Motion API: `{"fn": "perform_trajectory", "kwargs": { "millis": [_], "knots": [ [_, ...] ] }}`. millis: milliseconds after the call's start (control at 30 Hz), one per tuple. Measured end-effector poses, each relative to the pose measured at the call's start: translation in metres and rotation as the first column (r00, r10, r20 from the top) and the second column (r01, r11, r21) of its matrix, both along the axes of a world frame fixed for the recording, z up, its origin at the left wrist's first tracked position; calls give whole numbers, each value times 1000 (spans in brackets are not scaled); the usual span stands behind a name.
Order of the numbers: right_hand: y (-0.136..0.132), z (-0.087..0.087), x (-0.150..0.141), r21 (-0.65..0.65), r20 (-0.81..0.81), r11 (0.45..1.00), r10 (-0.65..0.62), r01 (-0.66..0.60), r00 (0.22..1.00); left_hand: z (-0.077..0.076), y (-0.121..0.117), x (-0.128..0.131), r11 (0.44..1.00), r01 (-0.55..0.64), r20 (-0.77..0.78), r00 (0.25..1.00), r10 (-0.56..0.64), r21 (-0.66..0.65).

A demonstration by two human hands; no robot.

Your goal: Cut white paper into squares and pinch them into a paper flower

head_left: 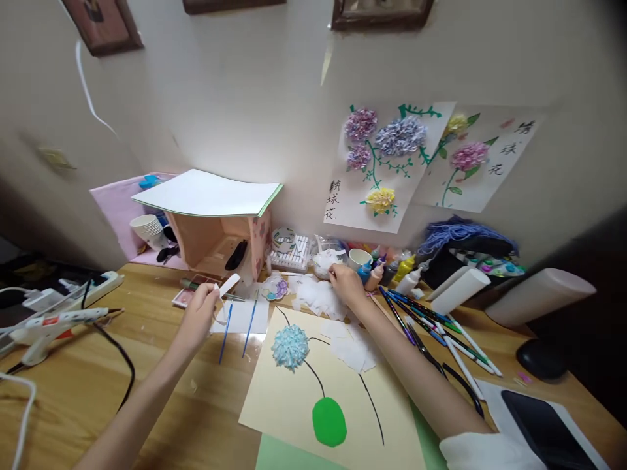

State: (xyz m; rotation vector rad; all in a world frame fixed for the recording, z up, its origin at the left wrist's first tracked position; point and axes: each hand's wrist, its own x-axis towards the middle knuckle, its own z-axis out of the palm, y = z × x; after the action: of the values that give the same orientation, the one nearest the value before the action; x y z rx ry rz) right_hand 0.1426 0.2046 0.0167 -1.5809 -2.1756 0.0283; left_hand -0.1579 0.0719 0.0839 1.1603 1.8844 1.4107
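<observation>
My left hand point(200, 309) is closed on a white paper strip point(229, 285), held above the table left of the cream sheet. A thin loop of the strip hangs below the fingers. My right hand point(347, 284) reaches to a small bowl point(324, 269) heaped with white paper bits, fingers pinched at its edge; what they hold is hidden. Under that hand lies a pile of white paper pieces point(313, 297). The cream sheet point(272, 408) carries a fluffy light-blue flower point(290, 347), drawn dark stems and a green paper shape point(329, 422). More white pieces point(353, 349) rest on its upper right.
Two blue brushes point(251, 326) lie by a paint palette point(275, 288). Paint bottles point(376, 274) and a paper cup point(360, 259) stand behind my right hand. Markers point(441, 326) and scissors point(426, 352) lie right. A glue gun point(44, 329) with cables is far left.
</observation>
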Motion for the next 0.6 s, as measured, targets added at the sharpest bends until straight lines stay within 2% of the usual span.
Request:
{"fn": "perform_trajectory", "kwargs": {
  "millis": [133, 233, 333, 400, 433, 500, 567, 600],
  "knots": [
    [-8, 6, -6, -30, -7, 999, -20, 20, 1000, -14, -4, -21, 996, -49, 173, 983, 61, -72],
    [-19, 15, -10, -33, -40, 999, -12, 10, 999, -10, -6, -28, 995, -36, 263, 963, 59, -93],
    [-32, 29, -17, -27, -109, 999, 42, -45, 993, 2, -3, -10, 993, 83, 366, 929, -47, -84],
    [-41, 40, -22, -43, -264, 993, 91, -106, 960, 7, 8, 17, 979, 194, 408, 900, -152, -63],
    [-45, 45, -25, -69, -380, 986, 115, -152, 918, 9, 16, 35, 968, 245, 418, 886, -203, -49],
    [-53, 52, -26, -154, -615, 947, 131, -282, 778, 9, 37, 72, 944, 330, 416, 860, -295, -12],
    [-56, 56, -22, -230, -778, 890, 76, -394, 624, 9, 66, 108, 923, 384, 394, 845, -361, 21],
    [-55, 56, -17, -253, -823, 876, 29, -411, 568, 10, 83, 125, 917, 396, 381, 843, -381, 41]
  ]
}}
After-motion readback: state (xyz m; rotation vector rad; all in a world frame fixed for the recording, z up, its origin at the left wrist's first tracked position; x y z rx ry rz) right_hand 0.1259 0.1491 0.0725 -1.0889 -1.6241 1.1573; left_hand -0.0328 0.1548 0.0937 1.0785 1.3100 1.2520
